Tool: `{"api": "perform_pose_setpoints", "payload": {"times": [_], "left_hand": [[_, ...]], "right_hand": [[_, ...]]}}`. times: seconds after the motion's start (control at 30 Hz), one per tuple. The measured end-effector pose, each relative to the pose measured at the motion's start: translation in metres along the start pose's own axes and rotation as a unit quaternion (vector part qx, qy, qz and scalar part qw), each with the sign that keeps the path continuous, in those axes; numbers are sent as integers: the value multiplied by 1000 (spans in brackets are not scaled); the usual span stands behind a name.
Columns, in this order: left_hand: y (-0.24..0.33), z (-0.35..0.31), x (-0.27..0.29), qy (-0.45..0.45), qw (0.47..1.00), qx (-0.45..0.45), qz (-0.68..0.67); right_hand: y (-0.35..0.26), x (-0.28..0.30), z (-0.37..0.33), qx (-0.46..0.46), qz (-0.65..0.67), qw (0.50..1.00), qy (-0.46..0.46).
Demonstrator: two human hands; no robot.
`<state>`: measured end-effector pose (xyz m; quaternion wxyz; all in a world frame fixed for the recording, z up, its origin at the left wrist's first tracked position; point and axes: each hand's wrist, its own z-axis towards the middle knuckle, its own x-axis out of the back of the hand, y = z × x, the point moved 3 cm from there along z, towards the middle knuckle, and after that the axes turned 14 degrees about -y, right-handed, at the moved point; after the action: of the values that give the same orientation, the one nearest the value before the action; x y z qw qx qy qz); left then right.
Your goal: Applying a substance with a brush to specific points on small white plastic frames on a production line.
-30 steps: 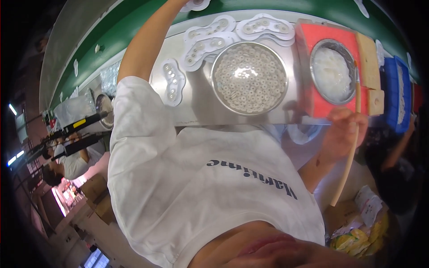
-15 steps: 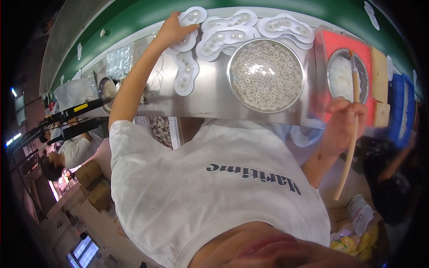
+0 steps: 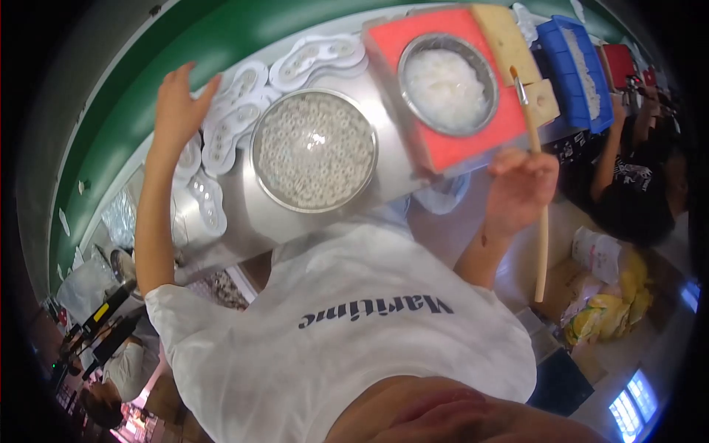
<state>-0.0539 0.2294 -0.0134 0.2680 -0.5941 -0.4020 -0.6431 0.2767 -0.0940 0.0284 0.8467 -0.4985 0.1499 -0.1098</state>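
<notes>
My left hand is open, thumb and fingers apart, beside stacked white insole-shaped pieces bearing small round discs. What lies under its palm is hidden. A long pale-handled paintbrush is gripped in my right hand, its bristle tip pointing up and away from me. The brush tip is at the right of a metal bowl of white, jelly-like stuff. Between my hands stands a wide metal bowl full of small whitish ring-shaped pieces. Another insole-shaped piece lies by my left forearm.
The bowl of white stuff rests in a red foam block, with yellowish foam blocks alongside. Farther right are a blue bin and a co-worker in black. Plastic bags lie at the left.
The view has swung right, so the table's things sit farther left. My left fingers have spread and come off the left insole-shaped piece. My right hand still holds the paintbrush.
</notes>
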Motion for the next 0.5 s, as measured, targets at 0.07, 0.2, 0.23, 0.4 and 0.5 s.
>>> {"api": "perform_pose_setpoints", "payload": {"times": [0.07, 0.2, 0.23, 0.4, 0.5], "left_hand": [[49, 30, -4, 5, 992, -128, -4], [143, 141, -33, -17, 964, -265, -26], [167, 172, -41, -31, 961, -273, -17], [290, 307, -65, -172, 977, -110, -66], [310, 385, -101, -130, 987, -36, -90]], "right_hand": [[-1, 15, -2, 21, 21, 997, 66], [-16, 32, 4, 55, -10, 991, 118], [-18, 34, 5, 59, -23, 989, 133], [-16, 65, -3, 47, -78, 979, 183], [-13, 78, -4, 10, -84, 972, 220]]}}
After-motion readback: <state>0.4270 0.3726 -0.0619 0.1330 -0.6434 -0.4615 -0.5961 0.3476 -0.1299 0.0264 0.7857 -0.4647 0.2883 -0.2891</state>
